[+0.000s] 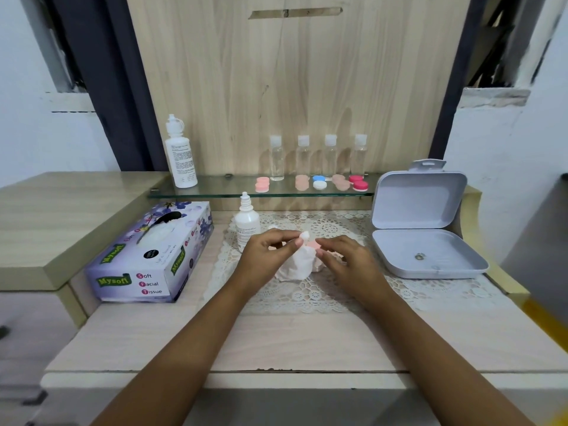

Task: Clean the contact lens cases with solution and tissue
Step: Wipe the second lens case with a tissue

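I see the tissue box (150, 253) near the table's left edge and the open case (421, 222) near its right edge. The small bottle (246, 224) stands between them, before the glass shelf (215, 192) at the back edge.

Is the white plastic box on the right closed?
No, the white box lies open, its lid standing upright behind its base.

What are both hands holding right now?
Left hand: closed, pinching a twisted tip of white tissue.
Right hand: closed on a pale pink contact lens case, pressed against the tissue.
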Demonstrator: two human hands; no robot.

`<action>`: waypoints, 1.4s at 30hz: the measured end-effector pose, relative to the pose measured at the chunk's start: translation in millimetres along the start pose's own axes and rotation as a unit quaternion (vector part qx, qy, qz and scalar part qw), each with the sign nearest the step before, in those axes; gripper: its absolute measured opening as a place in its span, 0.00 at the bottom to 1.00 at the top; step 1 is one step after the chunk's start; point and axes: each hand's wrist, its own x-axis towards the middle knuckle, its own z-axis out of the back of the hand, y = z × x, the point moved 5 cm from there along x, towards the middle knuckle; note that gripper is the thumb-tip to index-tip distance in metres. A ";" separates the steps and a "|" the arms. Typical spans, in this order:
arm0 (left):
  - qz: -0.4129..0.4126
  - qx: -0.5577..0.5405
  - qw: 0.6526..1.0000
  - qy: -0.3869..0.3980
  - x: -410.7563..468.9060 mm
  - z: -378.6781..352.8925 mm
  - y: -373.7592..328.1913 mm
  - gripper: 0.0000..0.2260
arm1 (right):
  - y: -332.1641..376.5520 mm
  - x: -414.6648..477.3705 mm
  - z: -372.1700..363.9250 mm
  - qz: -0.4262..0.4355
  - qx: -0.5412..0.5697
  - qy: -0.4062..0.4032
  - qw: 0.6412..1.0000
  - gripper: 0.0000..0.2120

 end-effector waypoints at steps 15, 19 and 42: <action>-0.006 0.061 0.998 -0.010 2.1 -4.1 4.6 0.04 | 0.3 0.8 5.9 -0.055 0.097 -0.050 0.993 0.09; -0.044 0.232 0.972 0.012 2.0 0.2 12.8 0.05 | -4.8 1.8 10.6 -0.099 0.095 -0.057 0.989 0.09; -0.035 0.344 0.933 0.099 4.9 -4.0 31.5 0.10 | -0.7 1.0 -14.9 0.063 -0.145 0.090 0.983 0.11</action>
